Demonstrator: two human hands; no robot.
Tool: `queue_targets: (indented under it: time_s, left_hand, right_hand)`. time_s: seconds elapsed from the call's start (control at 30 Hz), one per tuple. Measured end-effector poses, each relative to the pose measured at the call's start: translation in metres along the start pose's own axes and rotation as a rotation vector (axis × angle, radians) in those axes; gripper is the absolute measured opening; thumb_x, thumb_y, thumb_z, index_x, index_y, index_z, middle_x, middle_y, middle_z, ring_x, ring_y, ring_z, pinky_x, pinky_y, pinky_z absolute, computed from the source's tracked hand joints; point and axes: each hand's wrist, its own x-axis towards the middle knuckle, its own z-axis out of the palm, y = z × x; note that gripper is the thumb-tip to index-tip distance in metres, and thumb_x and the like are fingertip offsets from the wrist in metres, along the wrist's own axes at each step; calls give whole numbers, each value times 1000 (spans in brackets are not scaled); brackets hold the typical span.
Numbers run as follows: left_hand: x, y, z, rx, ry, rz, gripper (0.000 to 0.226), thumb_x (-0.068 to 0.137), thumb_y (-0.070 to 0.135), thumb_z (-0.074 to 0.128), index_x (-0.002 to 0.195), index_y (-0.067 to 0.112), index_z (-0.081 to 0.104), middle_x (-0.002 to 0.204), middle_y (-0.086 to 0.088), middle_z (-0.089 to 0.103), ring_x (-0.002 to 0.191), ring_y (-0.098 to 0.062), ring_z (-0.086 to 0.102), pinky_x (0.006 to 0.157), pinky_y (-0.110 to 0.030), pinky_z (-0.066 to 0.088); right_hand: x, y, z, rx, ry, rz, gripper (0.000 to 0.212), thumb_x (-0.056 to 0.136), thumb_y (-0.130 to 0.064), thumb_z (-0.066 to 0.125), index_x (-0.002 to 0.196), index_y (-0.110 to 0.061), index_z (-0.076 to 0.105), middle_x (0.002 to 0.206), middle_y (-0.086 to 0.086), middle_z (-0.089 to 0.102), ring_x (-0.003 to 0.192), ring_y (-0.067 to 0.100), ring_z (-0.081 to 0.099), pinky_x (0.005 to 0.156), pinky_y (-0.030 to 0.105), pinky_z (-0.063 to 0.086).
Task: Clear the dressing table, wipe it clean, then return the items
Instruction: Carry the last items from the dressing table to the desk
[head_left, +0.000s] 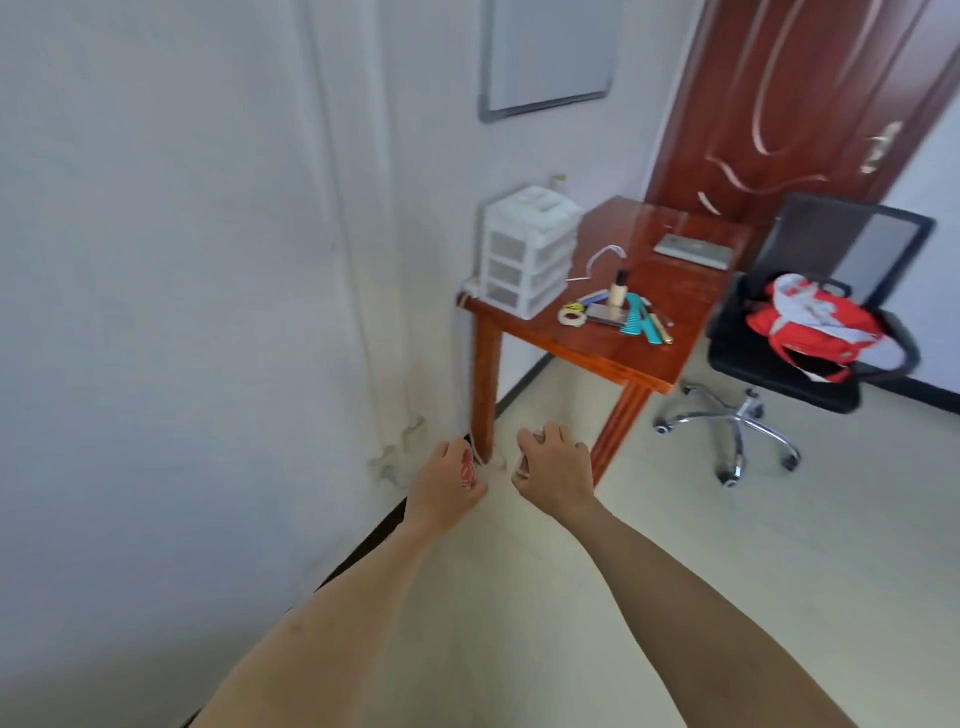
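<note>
Where the white wall meets a reddish-brown door (789, 104), a glossy wooden dressing table (670, 291) stands on a pale tiled floor (779, 545), its long left edge against the wall.

Surface, left edge: white plastic drawer unit (527, 249), three drawers, upright, toward the near left corner.
Surface, near edge: a cluster of small items just right of the drawer unit, comprising a small bottle with dark cap (619, 288), upright; a teal comb (640, 319) lying flat; a pale ring-shaped item (571, 316); other pieces in the pile too blurred to identify.
Surface, middle: a thin white cord (597, 262), looped.
Surface, far right corner: a flat grey slab-like object (693, 250).

Room: whiteboard (548, 52) on the wall above the table; black swivel chair (810, 332) just beside the table's right edge, carrying a red and white bag (815, 322) on its seat.

Left hand (449, 480): extended low before the table's near left leg, fingers curled around a small red item (467, 473), identity unclear.
Right hand (556, 465): alongside the left, apart from it, fingers curled around a small pale item (522, 467), mostly hidden.
</note>
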Motion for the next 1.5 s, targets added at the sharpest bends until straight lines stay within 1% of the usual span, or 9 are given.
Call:
queue_targets:
  time_s: [0.13, 0.27, 0.43, 0.6, 0.8, 0.93, 1.1, 1.33, 1.5]
  left_hand:
    - [56, 18, 35, 19, -105, 93, 25, 77, 15, 62, 93, 8, 45, 94, -6, 50, 76, -23, 51, 66, -31, 46]
    - [130, 30, 63, 14, -194, 189, 27, 77, 13, 63, 91, 13, 40, 94, -4, 44, 74, -20, 47, 63, -23, 37]
    - [231, 32, 85, 107, -300, 343, 35, 83, 17, 62, 114, 13, 45, 111, -8, 42, 88, -15, 49, 73, -17, 43]
    - [311, 35, 102, 158, -393, 422, 37, 86, 18, 62, 120, 17, 47, 121, -9, 41, 103, -20, 53, 89, -26, 50]
    - [373, 48, 145, 156, -442, 555, 34, 87, 20, 61, 118, 17, 50, 121, -4, 51, 109, -18, 54, 90, -23, 46]
    - [417, 62, 181, 175, -457, 581, 33, 87, 22, 61, 119, 19, 51, 119, -2, 54, 110, -16, 53, 92, -22, 44]
    - [471, 77, 226, 183, -499, 543, 38, 87, 17, 61, 123, 19, 52, 123, -1, 55, 114, -16, 50, 97, -24, 44]
    - [507, 70, 267, 229, -535, 500, 37, 90, 17, 57, 126, 21, 50, 128, 3, 52, 120, -13, 42, 101, -24, 40]
    - [525, 68, 286, 236, -531, 492, 36, 92, 20, 54, 127, 23, 49, 130, 4, 51, 121, -12, 42, 98, -22, 40]
  right_hand:
    - [29, 49, 5, -48, -29, 123, 35, 83, -37, 54, 113, -20, 50, 109, 8, 50, 100, 25, 47, 77, 34, 42]
    - [74, 90, 9, -97, -53, 234, 37, 87, -39, 51, 118, -21, 44, 116, 7, 47, 107, 25, 44, 86, 36, 42]
    - [140, 128, 10, -56, -65, 393, 36, 85, -36, 54, 117, -22, 44, 119, 5, 46, 109, 23, 42, 90, 37, 40]
    - [180, 154, 18, -67, -67, 494, 35, 84, -34, 55, 116, -21, 47, 119, 5, 45, 112, 25, 42, 90, 38, 39]
    - [214, 199, 43, -82, -92, 528, 27, 79, -29, 63, 101, -16, 56, 110, 10, 50, 106, 30, 48, 86, 42, 41]
    - [250, 239, 59, -108, -186, 504, 39, 85, -40, 58, 118, -21, 47, 120, 5, 46, 112, 24, 42, 92, 38, 40]
    - [304, 293, 77, -71, -290, 436, 53, 85, -56, 54, 126, -27, 39, 128, 2, 42, 118, 21, 39, 96, 39, 39]
    - [352, 327, 106, 15, -368, 401, 60, 86, -62, 47, 135, -30, 35, 138, -1, 38, 125, 20, 35, 103, 37, 34]
    - [364, 331, 129, 40, -320, 421, 60, 90, -59, 41, 140, -28, 30, 145, 0, 31, 132, 22, 28, 108, 38, 28]
